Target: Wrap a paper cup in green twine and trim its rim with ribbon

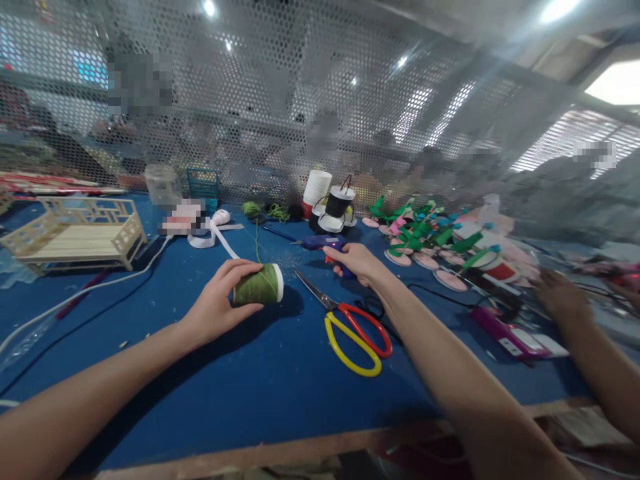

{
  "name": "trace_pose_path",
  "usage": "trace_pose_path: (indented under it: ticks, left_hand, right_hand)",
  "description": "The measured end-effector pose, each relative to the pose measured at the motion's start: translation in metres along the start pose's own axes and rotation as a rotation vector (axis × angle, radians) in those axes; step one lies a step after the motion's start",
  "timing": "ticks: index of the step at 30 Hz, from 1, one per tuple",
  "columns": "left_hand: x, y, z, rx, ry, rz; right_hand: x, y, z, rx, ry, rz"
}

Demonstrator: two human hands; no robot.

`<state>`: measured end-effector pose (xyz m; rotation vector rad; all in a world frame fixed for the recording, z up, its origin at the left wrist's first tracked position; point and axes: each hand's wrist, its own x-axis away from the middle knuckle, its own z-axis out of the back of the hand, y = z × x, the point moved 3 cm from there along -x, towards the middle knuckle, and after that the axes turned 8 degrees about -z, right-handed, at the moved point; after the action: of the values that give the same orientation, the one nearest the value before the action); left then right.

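Note:
In my left hand (225,297) lies a white paper cup (260,285) on its side, its wall wound with green yarn, with a strand running back toward a green yarn ball (251,210). My right hand (353,261) is closed around the handle of a blue glue gun (320,243), its nozzle pointing left. Between my hands, flat on the blue table, are scissors (353,325) with one red and one yellow handle loop, blades slightly apart.
Stacked cups (317,190) and black-wrapped cups (340,201) stand at the back. To the left are a small wooden bed model (75,237) and white ribbon (220,230). Green and pink craft pieces (425,233), a purple power strip (510,333) and another person's hand (563,297) are rightward.

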<state>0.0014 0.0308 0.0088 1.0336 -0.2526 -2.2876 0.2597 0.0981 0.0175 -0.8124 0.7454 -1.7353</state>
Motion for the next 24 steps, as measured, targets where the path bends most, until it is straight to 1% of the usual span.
trace_pose_path:
  ticks: [3, 5, 8, 10, 11, 13, 14, 16, 17, 18, 19, 20, 22, 24]
  left_hand:
    - [0.000, 0.001, -0.001, -0.002, -0.001, -0.022]
    - [0.001, 0.002, -0.001, -0.008, 0.004, -0.038]
    - [0.002, 0.004, -0.003, -0.031, -0.007, -0.087]
    - [0.002, 0.006, -0.004, -0.053, -0.029, -0.141]
    - [0.003, 0.008, -0.004, -0.064, -0.040, -0.170]
    - [0.003, 0.011, -0.006, -0.080, -0.053, -0.231]
    - [0.004, 0.012, -0.006, -0.082, -0.060, -0.260]
    - [0.005, 0.015, -0.008, -0.083, -0.070, -0.309]
    - [0.005, 0.016, -0.008, -0.083, -0.073, -0.322]
    - [0.006, 0.016, -0.009, -0.085, -0.077, -0.323]
    - [0.007, 0.016, -0.009, -0.086, -0.085, -0.318]
    - [0.007, 0.016, -0.009, -0.088, -0.094, -0.311]
    - [0.008, 0.015, -0.010, -0.089, -0.107, -0.304]
    - [0.009, 0.016, -0.010, -0.092, -0.112, -0.311]
  right_hand:
    - [-0.015, 0.008, -0.011, 0.122, 0.040, 0.004]
    - [-0.019, 0.008, -0.014, 0.207, 0.073, 0.034]
    - [-0.012, -0.003, -0.015, 0.286, 0.115, 0.118]
    - [0.000, -0.015, -0.016, 0.304, 0.102, 0.189]
    - [0.008, -0.021, -0.018, 0.308, 0.069, 0.225]
    - [0.024, -0.032, -0.026, 0.296, -0.049, 0.277]
    - [0.032, -0.037, -0.032, 0.275, -0.140, 0.298]
    - [0.046, -0.042, -0.046, 0.167, -0.418, 0.291]
    - [0.052, -0.045, -0.052, 0.101, -0.528, 0.288]
    - [0.057, -0.047, -0.057, 0.038, -0.612, 0.293]
    - [0.061, -0.049, -0.060, -0.010, -0.657, 0.310]
    - [0.064, -0.051, -0.062, -0.046, -0.670, 0.335]
    - [0.067, -0.053, -0.064, -0.089, -0.643, 0.375]
    - [0.068, -0.052, -0.064, -0.129, -0.591, 0.361]
